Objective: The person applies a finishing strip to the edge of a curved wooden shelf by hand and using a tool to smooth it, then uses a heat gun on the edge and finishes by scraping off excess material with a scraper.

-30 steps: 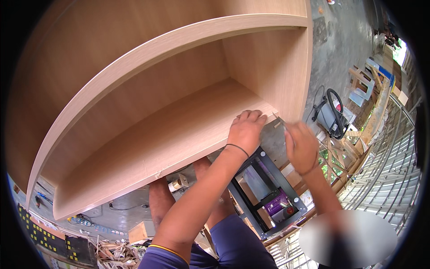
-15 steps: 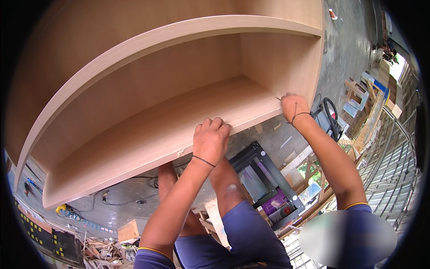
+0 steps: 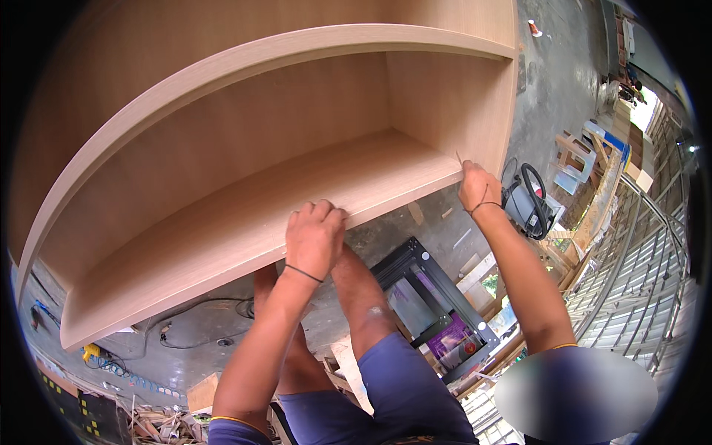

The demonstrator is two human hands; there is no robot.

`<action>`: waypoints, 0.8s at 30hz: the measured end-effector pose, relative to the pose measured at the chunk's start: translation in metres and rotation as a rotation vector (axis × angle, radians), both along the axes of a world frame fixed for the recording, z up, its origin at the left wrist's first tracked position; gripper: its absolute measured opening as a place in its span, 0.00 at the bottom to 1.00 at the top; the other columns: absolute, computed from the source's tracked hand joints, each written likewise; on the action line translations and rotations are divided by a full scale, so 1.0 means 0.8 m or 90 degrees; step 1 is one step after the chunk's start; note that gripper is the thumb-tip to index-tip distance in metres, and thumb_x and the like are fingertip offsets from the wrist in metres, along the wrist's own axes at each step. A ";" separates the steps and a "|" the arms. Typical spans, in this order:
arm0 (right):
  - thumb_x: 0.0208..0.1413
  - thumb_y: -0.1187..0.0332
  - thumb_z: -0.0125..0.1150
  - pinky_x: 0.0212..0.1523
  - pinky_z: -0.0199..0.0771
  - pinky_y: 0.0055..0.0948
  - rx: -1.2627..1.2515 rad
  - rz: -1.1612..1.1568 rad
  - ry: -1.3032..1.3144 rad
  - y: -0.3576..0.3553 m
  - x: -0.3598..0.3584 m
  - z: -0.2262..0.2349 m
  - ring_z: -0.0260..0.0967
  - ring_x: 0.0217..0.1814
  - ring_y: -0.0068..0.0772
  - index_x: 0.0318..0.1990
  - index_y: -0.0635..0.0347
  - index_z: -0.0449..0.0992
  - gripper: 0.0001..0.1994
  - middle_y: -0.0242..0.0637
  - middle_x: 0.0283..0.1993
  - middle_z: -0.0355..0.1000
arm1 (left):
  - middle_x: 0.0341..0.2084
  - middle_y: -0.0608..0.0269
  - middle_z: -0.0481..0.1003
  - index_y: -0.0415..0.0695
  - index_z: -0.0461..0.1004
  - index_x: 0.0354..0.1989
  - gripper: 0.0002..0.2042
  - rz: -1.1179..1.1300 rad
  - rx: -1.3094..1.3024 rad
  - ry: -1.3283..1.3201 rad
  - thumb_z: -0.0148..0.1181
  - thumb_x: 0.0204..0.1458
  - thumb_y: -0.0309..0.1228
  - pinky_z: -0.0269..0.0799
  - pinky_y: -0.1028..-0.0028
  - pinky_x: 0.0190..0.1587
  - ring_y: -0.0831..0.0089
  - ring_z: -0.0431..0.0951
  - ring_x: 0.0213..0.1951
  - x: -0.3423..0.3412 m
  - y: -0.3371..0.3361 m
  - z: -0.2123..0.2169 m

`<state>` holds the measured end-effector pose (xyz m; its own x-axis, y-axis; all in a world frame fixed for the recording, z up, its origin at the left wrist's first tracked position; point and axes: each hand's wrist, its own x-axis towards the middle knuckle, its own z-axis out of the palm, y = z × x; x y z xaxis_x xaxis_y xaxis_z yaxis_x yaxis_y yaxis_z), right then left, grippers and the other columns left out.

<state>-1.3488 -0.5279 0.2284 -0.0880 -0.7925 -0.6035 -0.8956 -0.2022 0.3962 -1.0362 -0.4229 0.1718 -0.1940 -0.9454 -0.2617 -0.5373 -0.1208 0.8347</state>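
Note:
A light wood-grain cabinet (image 3: pixel 514 111) fills the upper part of the view, with a curved upper edge (image 3: pixel 222 63) and a shelf board (image 3: pixel 222 215) along its bottom. My left hand (image 3: pixel 317 236) is closed over the front edge of this board near its middle, knuckles up and fingers bent. What lies under those fingers is hidden. At the board's right end, my right hand (image 3: pixel 478 185) is closed in a pinch. A thin, dark pointed sliver (image 3: pixel 458 158) sticks up from its fingers beside the cabinet's side panel; its kind is too small to make out.
Below the board stands a dark rectangular frame (image 3: pixel 437 308) near my legs. A grey machine with a black hose (image 3: pixel 530 200) sits right of my right hand. Cables (image 3: pixel 200 304) cross the concrete floor at left. Wood scraps (image 3: pixel 159 423) lie in a heap at lower left.
My left hand has slid left along the board's edge. My right hand has turned slightly, and the thin sliver now points upward. The whole view has shifted a little.

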 end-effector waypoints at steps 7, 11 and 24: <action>0.50 0.73 0.51 0.38 0.74 0.45 -0.065 -0.050 -0.178 0.063 0.108 -0.010 0.72 0.41 0.51 0.44 0.55 0.74 0.13 0.46 0.36 0.72 | 0.28 0.64 0.72 0.47 0.77 0.30 0.04 0.004 -0.003 -0.044 0.62 0.45 0.27 0.65 0.64 0.34 0.61 0.71 0.32 0.047 0.021 0.007; 0.49 0.72 0.54 0.39 0.74 0.44 0.068 -0.011 -0.421 0.088 0.206 0.001 0.72 0.39 0.48 0.43 0.54 0.76 0.13 0.44 0.36 0.71 | 0.28 0.66 0.72 0.49 0.77 0.31 0.04 0.006 -0.013 -0.064 0.63 0.45 0.27 0.63 0.65 0.35 0.64 0.70 0.32 0.066 0.029 0.008; 0.49 0.73 0.49 0.46 0.75 0.44 0.052 -0.073 -0.389 0.113 0.283 -0.015 0.72 0.46 0.48 0.50 0.55 0.75 0.19 0.45 0.44 0.75 | 0.29 0.61 0.71 0.45 0.76 0.32 0.06 0.014 0.008 -0.065 0.62 0.44 0.23 0.64 0.63 0.36 0.58 0.70 0.33 0.171 0.069 0.012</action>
